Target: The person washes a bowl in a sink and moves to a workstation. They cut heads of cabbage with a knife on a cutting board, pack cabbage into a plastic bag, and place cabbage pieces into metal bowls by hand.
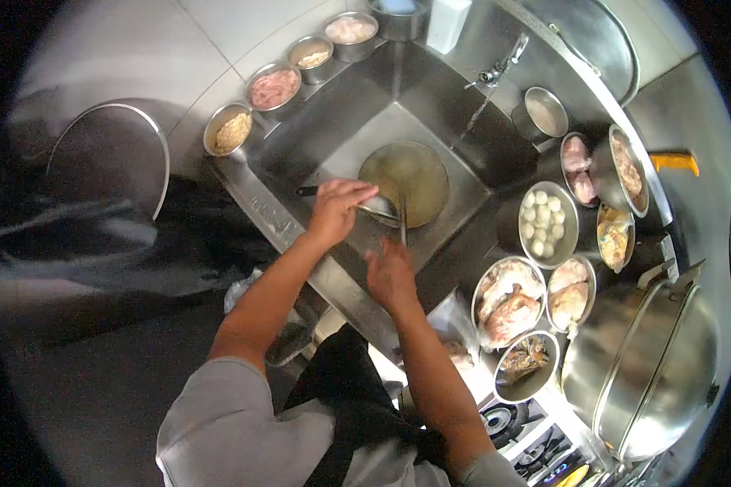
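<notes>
A round vessel of cloudy yellowish liquid sits on the floor of the steel sink. Over its near left edge, my left hand is closed around a shiny metal utensil, whose black handle sticks out to the left; its exact kind is unclear. My right hand, slightly blurred, is lower and nearer to me. Its fingers are wrapped round a thin metal rod that points away from me towards the vessel. The rod's far end meets or overlaps the shiny utensil; whether they touch is unclear.
A tap runs water into the sink. Steel bowls line the left rim, one with pink meat. At right stand a bowl of white balls, bowls of raw meat and a large domed steel vessel.
</notes>
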